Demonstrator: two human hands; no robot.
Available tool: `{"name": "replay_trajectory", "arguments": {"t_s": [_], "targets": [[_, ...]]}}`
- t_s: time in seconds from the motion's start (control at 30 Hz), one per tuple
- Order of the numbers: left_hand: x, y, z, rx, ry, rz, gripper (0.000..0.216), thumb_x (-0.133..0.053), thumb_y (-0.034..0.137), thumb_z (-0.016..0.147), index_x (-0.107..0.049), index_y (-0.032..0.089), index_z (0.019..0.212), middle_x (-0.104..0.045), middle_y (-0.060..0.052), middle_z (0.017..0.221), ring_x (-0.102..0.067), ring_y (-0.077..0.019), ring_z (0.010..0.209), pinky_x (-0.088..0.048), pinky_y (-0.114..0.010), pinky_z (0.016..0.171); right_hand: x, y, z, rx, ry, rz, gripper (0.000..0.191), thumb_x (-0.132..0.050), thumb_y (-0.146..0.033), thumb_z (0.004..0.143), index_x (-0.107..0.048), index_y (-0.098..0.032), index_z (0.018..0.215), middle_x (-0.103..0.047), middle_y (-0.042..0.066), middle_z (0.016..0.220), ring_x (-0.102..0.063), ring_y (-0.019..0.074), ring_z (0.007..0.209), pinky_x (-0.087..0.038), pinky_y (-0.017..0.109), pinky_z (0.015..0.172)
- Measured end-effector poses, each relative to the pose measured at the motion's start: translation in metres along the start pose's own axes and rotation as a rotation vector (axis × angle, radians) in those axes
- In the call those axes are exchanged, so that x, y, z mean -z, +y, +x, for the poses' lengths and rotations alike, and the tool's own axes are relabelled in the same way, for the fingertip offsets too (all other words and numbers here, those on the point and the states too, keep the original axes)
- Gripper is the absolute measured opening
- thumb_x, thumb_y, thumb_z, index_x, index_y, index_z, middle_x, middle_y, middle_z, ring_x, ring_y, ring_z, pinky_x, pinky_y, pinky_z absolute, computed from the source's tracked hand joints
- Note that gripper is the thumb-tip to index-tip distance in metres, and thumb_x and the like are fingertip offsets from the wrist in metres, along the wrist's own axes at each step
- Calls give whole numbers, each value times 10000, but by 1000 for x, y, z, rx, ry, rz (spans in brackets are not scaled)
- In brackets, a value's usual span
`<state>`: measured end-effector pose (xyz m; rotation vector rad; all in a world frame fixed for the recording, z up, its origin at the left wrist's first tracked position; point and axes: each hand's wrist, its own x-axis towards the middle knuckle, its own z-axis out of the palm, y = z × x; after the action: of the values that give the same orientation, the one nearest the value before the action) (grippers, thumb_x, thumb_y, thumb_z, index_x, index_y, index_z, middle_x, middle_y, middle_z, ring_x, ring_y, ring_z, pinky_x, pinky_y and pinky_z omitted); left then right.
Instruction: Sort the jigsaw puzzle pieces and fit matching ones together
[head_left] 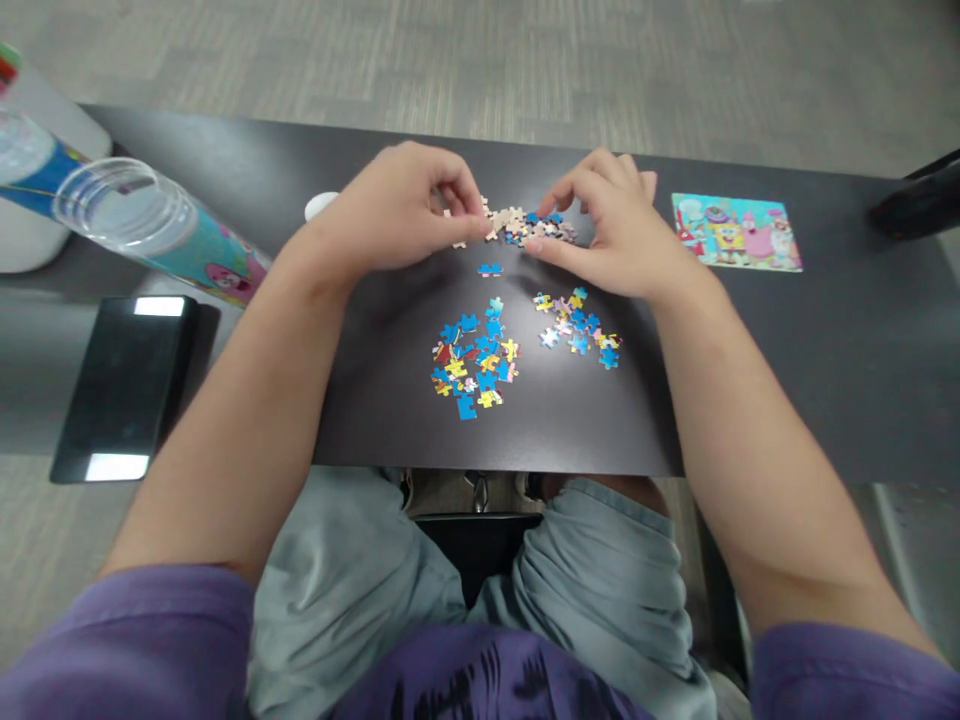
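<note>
Both hands work at a heap of jigsaw pieces (525, 226) at the far middle of the black table (390, 400). My left hand (401, 205) has its fingers curled and pinched on a pale piece at the heap's left end. My right hand (611, 230) rests on the heap's right side, fingers bent and pressed on the pieces. One blue piece (490, 269) lies alone just below the heap. Nearer me lie two loose clusters of coloured pieces, one (474, 360) on the left and one (577, 328) on the right.
A cartoon reference picture (736, 232) lies flat at the right. A clear tube with a cartoon print (154, 235) lies on its side at the left, above a dark phone (120, 385). A white object (321, 205) sits behind my left wrist. A black object (919, 205) is at the far right.
</note>
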<state>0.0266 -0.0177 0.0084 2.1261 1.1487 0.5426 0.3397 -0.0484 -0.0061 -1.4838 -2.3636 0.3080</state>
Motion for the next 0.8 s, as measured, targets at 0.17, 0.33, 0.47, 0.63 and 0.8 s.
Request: {"name": "replay_trajectory", "arguments": {"t_s": [0.17,0.33,0.47,0.63,0.8], "targets": [[17,-8,-3,144,133,265,714,-717,933,903,-872,304,1203,-852,-51,1212,-629,-266,986,-470,-543,980,-25,-27,4,-43,44,-38,522,-749,-762,1155,-710,-432,1558,-740,128,1734,-631,519,1614,-452,809,1362],[11,-10,-1,189,24,322,599,-764,749,981,-873,233,1266,-868,-72,1246,-713,-251,1026,-489,-487,933,-25,-25,4,-94,-54,-86,707,-939,-686,1049,-694,-379,1636,-669,158,1798,-573,550,1687,-426,826,1411],[6,-13,1,199,-19,332,489,-813,662,995,-865,231,1218,-873,-59,1236,-725,-245,1030,-472,-458,912,-2,8,-1,-124,-36,-75,997,-1076,-758,896,-646,-412,1727,-594,175,1854,-524,595,1731,-414,822,1451],[-1,-28,6,205,-11,289,499,-941,691,845,-856,302,1145,-864,-32,1168,-780,-308,1057,-525,-477,938,14,37,-7,-85,-95,-40,1159,-1113,-871,761,-664,-443,1741,-624,168,1819,-550,636,1653,-457,848,1406],[-3,-35,9,196,10,246,536,-959,745,762,-861,340,1099,-879,-49,1200,-802,-379,1098,-574,-520,970,15,39,-7,-45,-85,41,1105,-829,-1215,798,-692,-553,1671,-671,113,1782,-581,589,1639,-450,848,1434]]}}
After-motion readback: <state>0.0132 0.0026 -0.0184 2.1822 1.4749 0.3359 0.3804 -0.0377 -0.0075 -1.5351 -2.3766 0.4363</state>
